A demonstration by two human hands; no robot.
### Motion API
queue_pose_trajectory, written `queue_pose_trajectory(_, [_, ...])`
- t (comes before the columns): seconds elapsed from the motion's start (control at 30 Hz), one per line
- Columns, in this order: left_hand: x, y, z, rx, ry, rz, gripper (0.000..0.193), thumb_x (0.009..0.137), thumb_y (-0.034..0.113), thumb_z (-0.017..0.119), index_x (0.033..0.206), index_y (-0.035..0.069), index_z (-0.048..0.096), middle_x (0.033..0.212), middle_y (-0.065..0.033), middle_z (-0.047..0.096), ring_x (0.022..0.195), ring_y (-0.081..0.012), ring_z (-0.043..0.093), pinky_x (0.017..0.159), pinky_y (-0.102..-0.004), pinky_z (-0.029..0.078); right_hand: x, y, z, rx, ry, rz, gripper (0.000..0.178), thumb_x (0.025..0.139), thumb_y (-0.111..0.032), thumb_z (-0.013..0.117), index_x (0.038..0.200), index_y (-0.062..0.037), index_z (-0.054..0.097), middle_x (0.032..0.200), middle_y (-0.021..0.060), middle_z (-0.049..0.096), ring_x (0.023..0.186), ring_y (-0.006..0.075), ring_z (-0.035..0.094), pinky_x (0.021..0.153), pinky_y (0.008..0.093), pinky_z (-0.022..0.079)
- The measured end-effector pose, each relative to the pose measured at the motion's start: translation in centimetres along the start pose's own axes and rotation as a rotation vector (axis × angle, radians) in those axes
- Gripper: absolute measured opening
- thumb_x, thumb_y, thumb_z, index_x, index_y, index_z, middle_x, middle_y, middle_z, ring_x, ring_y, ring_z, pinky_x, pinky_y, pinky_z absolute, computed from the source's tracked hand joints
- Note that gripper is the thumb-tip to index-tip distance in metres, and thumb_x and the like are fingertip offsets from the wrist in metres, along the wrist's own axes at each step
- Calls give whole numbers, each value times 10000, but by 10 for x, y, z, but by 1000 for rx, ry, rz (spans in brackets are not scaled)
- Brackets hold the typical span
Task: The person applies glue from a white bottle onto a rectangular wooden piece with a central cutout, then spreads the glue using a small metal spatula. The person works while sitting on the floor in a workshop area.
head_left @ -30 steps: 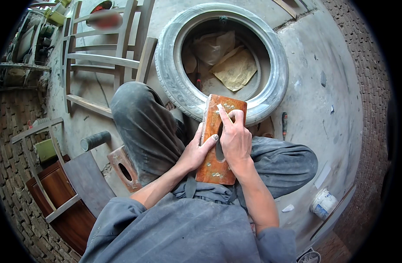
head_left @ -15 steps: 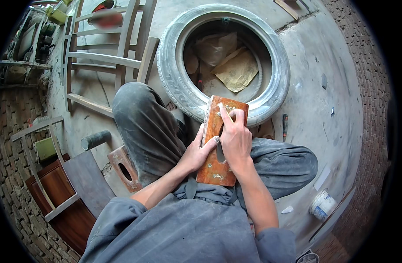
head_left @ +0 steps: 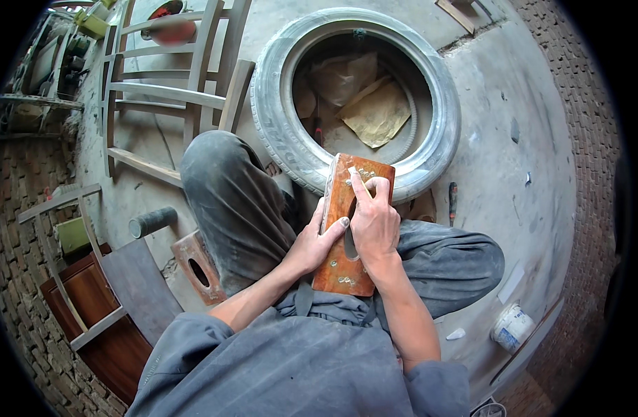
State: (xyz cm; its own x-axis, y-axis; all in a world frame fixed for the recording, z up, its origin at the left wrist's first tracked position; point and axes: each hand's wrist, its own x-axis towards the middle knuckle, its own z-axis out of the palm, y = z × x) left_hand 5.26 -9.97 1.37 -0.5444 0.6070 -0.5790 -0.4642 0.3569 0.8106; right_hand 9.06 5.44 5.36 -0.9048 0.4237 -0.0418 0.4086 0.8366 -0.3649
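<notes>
Between the knees (head_left: 225, 181), both hands (head_left: 376, 226) touch the box (head_left: 340, 271) (scarcely shifted).

I am holding a wooden box (head_left: 339, 194) that is gleaming orange-brown, with pale, shiny spots clustering near both ends and whitish marks streaking its left edge; a second box (head_left: 188, 249) is showing duller, pinkish brown; my trousers (head_left: 232, 201) are looking dusty grey, my shirt (head_left: 284, 368) plain blue-grey; the tyre (head_left: 272, 104) is wearing pale grey over patterned tread; a sheet (head_left: 378, 111) inside is showing yellowish; a white tub (head_left: 512, 326) is bearing blue markings; brown brickwork (head_left: 583, 153) is repeating in rows.
</notes>
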Motion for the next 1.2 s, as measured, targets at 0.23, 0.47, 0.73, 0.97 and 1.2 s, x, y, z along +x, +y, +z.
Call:
queue_pose_trajectory(0.23, [4, -12, 1, -18, 1, -6, 932, 1029, 518, 602, 1677, 9, 165, 1616, -270, 434, 1502, -326, 451, 1214, -379, 350, 5, 0, 0, 41, -14, -26, 505, 930, -58, 602, 1428, -132, 632, 1126, 125, 555, 761, 351, 731, 686, 473, 628])
queue_pose_trajectory(0.47, [6, -14, 3, -54, -7, 25, 949, 1023, 547, 598, 1679, 14, 167, 1597, -290, 451, 1484, -344, 474, 1206, -382, 362, 11, 5, 0, -49, -50, -13, 539, 892, -85, 664, 1427, -148, 637, 1128, 107, 546, 790, 350, 735, 699, 474, 632])
queue_pose_trajectory(0.73, [3, -3, -1, -25, -50, -110, 886, 1064, 428, 596, 1682, -6, 133, 1635, -206, 410, 1476, -256, 459, 1210, -358, 352, 3, -3, -5, -5, -87, -10, 632, 836, -80, 732, 1453, -156, 617, 1136, 101, 536, 803, 352, 736, 711, 474, 634])
queue_pose_trajectory(0.97, [3, -6, -1, 1, -35, -54, 891, 1059, 422, 599, 1679, -19, 136, 1652, -219, 377, 1514, -255, 405, 1228, -356, 326, 2, -5, -4, -27, -62, -35, 645, 821, -80, 741, 1450, -150, 614, 1137, 103, 532, 794, 350, 735, 705, 473, 632])
queue_pose_trajectory(1.2, [4, -3, -1, -14, -23, -70, 893, 1063, 422, 600, 1673, -36, 135, 1628, -225, 412, 1476, -259, 455, 1204, -351, 360, -2, -6, -6, -1, -50, -48, 667, 796, -80, 761, 1444, -143, 613, 1134, 102, 533, 778, 335, 733, 683, 470, 628])
